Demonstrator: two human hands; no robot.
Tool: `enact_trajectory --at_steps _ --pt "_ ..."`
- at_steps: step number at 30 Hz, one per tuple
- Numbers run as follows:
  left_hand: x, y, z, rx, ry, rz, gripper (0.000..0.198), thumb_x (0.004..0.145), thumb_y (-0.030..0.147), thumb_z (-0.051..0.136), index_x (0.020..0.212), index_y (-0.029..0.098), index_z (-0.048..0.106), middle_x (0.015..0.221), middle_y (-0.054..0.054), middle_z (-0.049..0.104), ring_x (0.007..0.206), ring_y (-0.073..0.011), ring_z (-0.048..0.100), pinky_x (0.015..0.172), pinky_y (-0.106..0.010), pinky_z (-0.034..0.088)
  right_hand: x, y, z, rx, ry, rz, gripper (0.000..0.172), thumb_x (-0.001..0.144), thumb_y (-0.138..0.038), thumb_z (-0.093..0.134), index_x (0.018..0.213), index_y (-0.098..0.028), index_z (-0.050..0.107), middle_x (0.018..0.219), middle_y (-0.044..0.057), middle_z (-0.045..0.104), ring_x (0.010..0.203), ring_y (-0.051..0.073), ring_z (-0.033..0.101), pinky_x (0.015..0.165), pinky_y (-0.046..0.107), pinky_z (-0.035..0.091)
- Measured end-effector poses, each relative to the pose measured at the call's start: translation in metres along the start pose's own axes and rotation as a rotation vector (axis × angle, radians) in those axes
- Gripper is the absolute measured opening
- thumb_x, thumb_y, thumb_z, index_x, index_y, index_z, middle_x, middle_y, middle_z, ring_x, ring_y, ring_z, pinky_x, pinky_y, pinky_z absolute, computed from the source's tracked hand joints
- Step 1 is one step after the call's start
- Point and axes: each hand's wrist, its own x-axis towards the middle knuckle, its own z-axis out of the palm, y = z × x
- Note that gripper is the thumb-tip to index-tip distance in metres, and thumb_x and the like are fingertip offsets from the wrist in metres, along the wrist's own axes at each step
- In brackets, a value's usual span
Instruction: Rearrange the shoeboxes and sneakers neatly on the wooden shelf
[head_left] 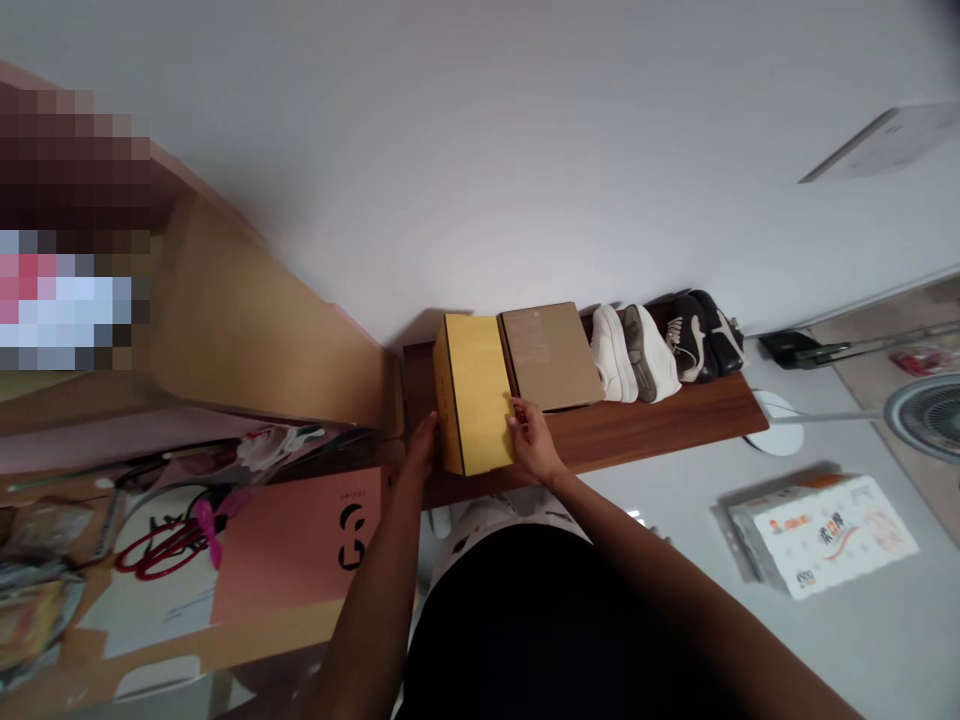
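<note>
As the left hand (423, 446) and the right hand (534, 440) close in from either side of a yellow cardboard box (474, 395), the box sits between them, gripped near its lower end in this view. The left hand curls against the box's left side, its fingers partly hidden behind the edge, so their exact placing is hard to tell. The right hand lies against the yellow face at the opposite edge, fingers slightly spread and pressed to the card.

The box rests on a dark wooden shelf (660, 425), just beside a flat brown cardboard box (551, 355). Further along the same shelf stand a pair of white sneakers (634, 355), then a pair of dark sneakers (705, 338) with white markings, both close to the wall.

To the left of the hands, a salmon-pink carton (300, 545) with a large black figure on it lies among clutter, near a tangle of red cord (161, 545) and below a tan cardboard flap (262, 325). Off to the right, on the pale floor, lie a wrapped pack of tissues (821, 535) and a white electric fan (926, 418).
</note>
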Motion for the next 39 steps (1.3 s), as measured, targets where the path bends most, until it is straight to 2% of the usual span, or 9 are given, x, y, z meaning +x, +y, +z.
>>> enact_trajectory --at_steps 3,6,10,13,21,27,32,39 --pt "-0.004 -0.010 0.004 -0.163 -0.144 -0.162 0.039 0.095 0.048 0.055 0.110 0.015 0.072 0.112 -0.015 0.074 0.113 -0.0256 0.068 0.098 -0.039 0.054 0.000 0.000 -0.007 -0.072 0.027 -0.025 0.039 0.099 -0.042 0.045 0.128 -0.021 0.057 0.115 0.012 0.061 0.100 0.021 0.059 0.093 0.039 0.052" --pt "-0.008 -0.016 0.000 -0.238 -0.163 -0.158 0.035 0.091 0.043 0.064 0.115 0.018 0.071 0.115 -0.012 0.074 0.113 -0.0243 0.068 0.096 -0.038 0.056 -0.001 0.000 -0.009 -0.108 0.028 -0.044 0.035 0.099 -0.039 0.044 0.124 -0.021 0.062 0.113 0.012 0.062 0.100 0.022 0.060 0.095 0.040 0.051" --pt "-0.012 -0.017 -0.013 -0.280 -0.123 -0.137 0.043 0.084 0.040 0.073 0.121 0.020 0.068 0.118 -0.012 0.073 0.113 -0.0233 0.068 0.097 -0.037 0.056 -0.001 0.000 -0.009 -0.109 0.031 -0.059 0.039 0.100 -0.039 0.042 0.126 -0.022 0.065 0.114 0.012 0.064 0.108 0.023 0.060 0.099 0.040 0.050" --pt "-0.017 -0.012 -0.021 -0.303 -0.083 -0.100 0.047 0.079 0.036 0.078 0.123 0.020 0.067 0.118 -0.011 0.073 0.112 -0.0233 0.069 0.098 -0.037 0.056 0.000 -0.001 -0.008 -0.109 0.032 -0.032 0.046 0.099 -0.047 0.043 0.129 -0.021 0.066 0.117 0.014 0.065 0.111 0.023 0.061 0.101 0.040 0.049" --pt "-0.030 0.018 -0.034 -0.263 0.018 0.039 0.057 0.075 0.028 0.082 0.129 0.023 0.065 0.113 -0.007 0.076 0.107 -0.0230 0.071 0.096 -0.037 0.057 0.012 -0.011 -0.002 -0.090 -0.100 0.116 0.072 0.085 -0.069 0.057 0.134 -0.017 0.063 0.138 0.015 0.061 0.131 0.029 0.054 0.113 0.043 0.040" --pt "-0.030 0.032 -0.033 -0.143 0.142 0.080 0.057 0.079 0.024 0.079 0.133 0.024 0.064 0.112 -0.006 0.076 0.103 -0.0213 0.072 0.098 -0.040 0.056 0.024 -0.012 0.007 0.049 -0.275 0.198 0.056 0.093 -0.064 0.047 0.121 -0.021 0.071 0.108 0.006 0.076 0.113 0.027 0.066 0.099 0.041 0.051" --pt "-0.023 0.028 -0.025 -0.079 0.230 0.078 0.059 0.080 0.021 0.078 0.137 0.024 0.061 0.117 -0.007 0.074 0.105 -0.0214 0.072 0.099 -0.040 0.055 0.032 0.007 0.015 -0.039 -0.207 0.252 0.051 0.094 -0.061 0.048 0.119 -0.023 0.071 0.114 0.006 0.075 0.116 0.027 0.065 0.102 0.043 0.050" --pt "-0.010 0.026 -0.016 -0.021 0.236 0.090 0.057 0.081 0.019 0.074 0.137 0.023 0.061 0.117 -0.007 0.075 0.103 -0.0200 0.072 0.097 -0.038 0.055 0.044 0.035 0.030 -0.178 -0.182 0.277 0.046 0.097 -0.053 0.045 0.116 -0.021 0.071 0.111 0.008 0.075 0.114 0.023 0.066 0.106 0.041 0.046"
